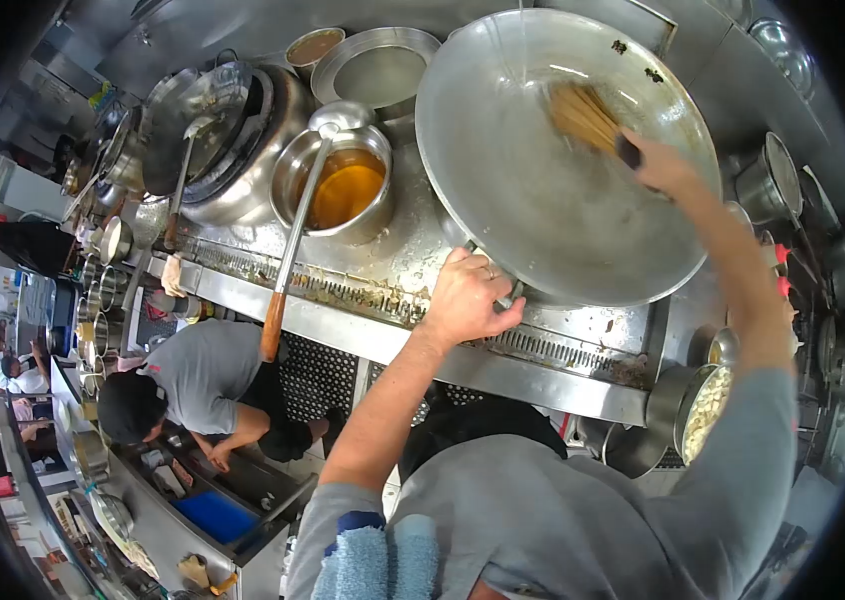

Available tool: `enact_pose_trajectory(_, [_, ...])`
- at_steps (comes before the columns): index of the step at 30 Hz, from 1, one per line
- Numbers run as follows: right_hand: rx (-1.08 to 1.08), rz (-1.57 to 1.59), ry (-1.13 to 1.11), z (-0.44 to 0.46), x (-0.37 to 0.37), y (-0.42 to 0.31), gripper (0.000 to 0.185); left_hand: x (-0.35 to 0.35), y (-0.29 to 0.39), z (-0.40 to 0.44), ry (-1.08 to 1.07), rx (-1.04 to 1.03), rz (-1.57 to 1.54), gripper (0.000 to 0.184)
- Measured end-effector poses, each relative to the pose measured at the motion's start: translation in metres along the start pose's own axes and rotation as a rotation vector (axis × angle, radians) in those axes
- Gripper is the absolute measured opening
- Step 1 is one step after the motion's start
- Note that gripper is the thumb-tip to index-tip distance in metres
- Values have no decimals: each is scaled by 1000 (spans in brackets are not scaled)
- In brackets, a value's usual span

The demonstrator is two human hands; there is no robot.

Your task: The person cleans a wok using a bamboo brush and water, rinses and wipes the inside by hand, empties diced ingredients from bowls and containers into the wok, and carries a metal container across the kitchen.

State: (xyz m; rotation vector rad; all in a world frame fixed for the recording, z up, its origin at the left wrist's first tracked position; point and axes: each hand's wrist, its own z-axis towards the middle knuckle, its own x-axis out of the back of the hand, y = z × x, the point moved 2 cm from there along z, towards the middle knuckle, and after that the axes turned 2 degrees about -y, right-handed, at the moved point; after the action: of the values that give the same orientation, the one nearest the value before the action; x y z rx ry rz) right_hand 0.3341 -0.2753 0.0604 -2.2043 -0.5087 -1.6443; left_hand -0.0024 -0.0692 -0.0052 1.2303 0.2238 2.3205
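A large metal wok (pixel 493 170) fills the upper middle of the view, tilted on the stove. My left hand (pixel 470 297) is closed around its handle at the near rim. Inside the wok, my right hand (pixel 658 162) grips the dark end of a bamboo wok brush (pixel 581 115), its bristles against the inner surface. The right hand and forearm are slightly blurred. A thin stream of water (pixel 523 45) falls into the wok from above, and the bottom looks wet and cloudy.
Left of the wok stands a pot of amber liquid (pixel 351 185) with a long-handled ladle (pixel 305 220) across it. Another wok (pixel 228 110) sits farther left. A co-worker (pixel 203 375) bends over an open drawer (pixel 263 480). Pale pieces fill a pot (pixel 708 405) at right.
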Motion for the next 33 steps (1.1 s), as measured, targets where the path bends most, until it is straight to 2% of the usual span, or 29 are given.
enact_pose_trajectory(2, [10,184,38,33,-23,-55,98,3,-2,0,-45,-9,-13,26])
enact_pose_trajectory(3, [128,382,89,66,-56,-68,101,6,-3,1,-74,-15,-22,26])
enact_pose_trajectory(5, [161,609,54,45,-74,-126,104,10,-2,0,-143,-27,-58,28])
enact_pose_trajectory(7, [273,691,2,18,-87,-148,108,7,-7,2,-153,-55,-145,29])
enact_pose_trajectory(8, [287,695,-181,-8,-83,-149,109,4,-8,1,-155,-70,-196,30])
enact_pose_trajectory(11, [357,482,-506,-99,-46,-115,109,7,-5,5,-256,-79,-179,29])
enact_pose_trajectory(13, [219,250,-741,-150,-6,-82,108,4,-2,3,-287,-49,-161,30])
enact_pose_trajectory(14, [423,111,-573,-146,-17,-20,107,2,-1,2,-272,-40,-156,30])
enact_pose_trajectory(16, [334,-149,-483,-137,-2,17,105,-1,3,-1,-245,-25,-155,31])
enact_pose_trajectory(17, [38,-269,-553,-136,26,7,103,-4,7,-2,-231,-21,-161,31])
enact_pose_trajectory(19, [39,-285,-286,-80,22,36,102,-9,14,-2,-214,3,-155,30])
enact_pose_trajectory(21, [-36,-85,-65,-17,3,24,98,-17,24,-1,-214,50,-139,30])
enact_pose_trajectory(23, [-80,206,-54,2,-5,-44,96,-31,34,-2,-180,93,-142,30])
enact_pose_trajectory(24, [73,233,65,34,-31,-55,100,-37,39,-2,-167,111,-143,30])
enact_pose_trajectory(26, [61,512,-65,22,-43,-126,104,-47,50,2,-173,126,-101,32])
enact_pose_trajectory(28, [235,492,36,21,-64,-154,106,-61,63,2,-201,146,-86,33])
enact_pose_trajectory(31, [245,368,-406,-59,-24,-163,107,-71,78,5,-184,122,-58,31])
enact_pose_trajectory(33, [352,267,-513,-83,-39,-118,109,-78,82,5,-156,115,-66,30])
